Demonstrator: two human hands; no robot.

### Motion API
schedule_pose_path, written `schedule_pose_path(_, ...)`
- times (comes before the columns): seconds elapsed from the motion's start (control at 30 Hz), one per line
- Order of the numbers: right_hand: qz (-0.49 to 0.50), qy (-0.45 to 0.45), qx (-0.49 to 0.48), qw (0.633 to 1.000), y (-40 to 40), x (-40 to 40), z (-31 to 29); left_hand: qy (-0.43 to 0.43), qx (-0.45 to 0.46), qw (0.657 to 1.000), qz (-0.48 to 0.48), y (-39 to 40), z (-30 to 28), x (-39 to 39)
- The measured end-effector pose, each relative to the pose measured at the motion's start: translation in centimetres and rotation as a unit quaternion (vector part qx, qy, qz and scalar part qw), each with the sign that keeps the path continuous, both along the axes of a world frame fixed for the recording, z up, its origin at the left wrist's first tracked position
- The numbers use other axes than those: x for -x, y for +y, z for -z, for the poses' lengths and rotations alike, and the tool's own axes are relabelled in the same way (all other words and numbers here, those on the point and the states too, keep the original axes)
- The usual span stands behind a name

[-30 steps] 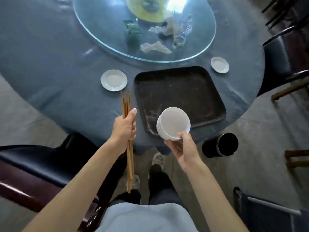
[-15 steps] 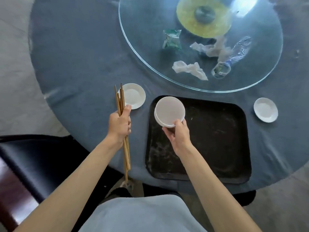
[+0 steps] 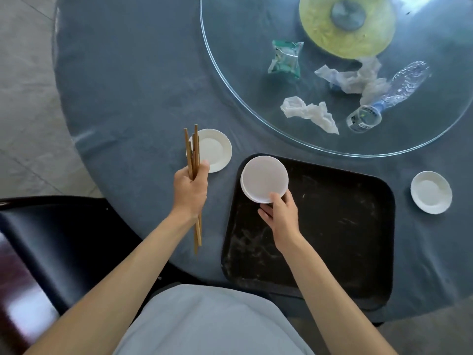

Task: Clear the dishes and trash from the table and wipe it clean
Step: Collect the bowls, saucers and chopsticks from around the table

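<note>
My left hand (image 3: pixel 190 190) grips a bundle of wooden chopsticks (image 3: pixel 193 155) upright over the table's near edge, just in front of a small white saucer (image 3: pixel 213 149). A stack of white bowls (image 3: pixel 265 178) is held in my right hand (image 3: pixel 281 213) over the far left corner of the black tray (image 3: pixel 345 226). Whether the stack touches the tray I cannot tell. Another white saucer (image 3: pixel 431 192) lies right of the tray.
The glass turntable (image 3: pixel 230 80) carries a green wrapper (image 3: pixel 285 58), crumpled tissues (image 3: pixel 309 112), an empty plastic bottle (image 3: pixel 389 96) and a yellow disc (image 3: pixel 322 32). A black chair (image 3: pixel 64 239) stands at my left, against the grey tablecloth (image 3: pixel 128 85).
I have stepped closer to the table. My right hand carried the bowl stack from beyond the table's edge to the tray's far left corner. The left hand moved forward with the chopsticks.
</note>
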State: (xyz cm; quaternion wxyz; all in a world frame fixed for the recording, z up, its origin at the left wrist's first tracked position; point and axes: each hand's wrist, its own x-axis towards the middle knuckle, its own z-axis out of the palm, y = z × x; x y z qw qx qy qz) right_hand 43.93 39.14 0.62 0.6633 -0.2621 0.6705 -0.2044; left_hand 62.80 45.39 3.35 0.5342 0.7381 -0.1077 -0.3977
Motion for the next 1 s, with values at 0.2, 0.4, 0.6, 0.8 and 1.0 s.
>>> schedule_pose_path(0.2,-0.167,0.260,0.349,0.885,2.4,0.1,-3.5,-0.064,0.106,0.992,0.021,1.1,-3.0,0.2)
schedule_pose_path(0.4,-0.300,0.040,0.463,0.833,5.9,-5.0,-8.6,-0.075,0.144,0.978,0.129,4.3,-2.4,0.8)
schedule_pose_path(0.6,-0.327,0.109,0.543,0.766,8.2,-8.1,-7.4,-0.118,0.125,0.969,0.178,6.1,-0.3,0.4)
schedule_pose_path(0.8,-0.375,0.177,0.514,0.751,8.6,-9.7,-5.6,-0.168,0.072,0.957,0.224,6.0,1.1,-0.4)
schedule_pose_path(1.0,-0.366,0.149,0.456,0.797,7.2,-8.1,-9.1,-0.150,0.090,0.942,0.287,5.5,-1.4,0.0)
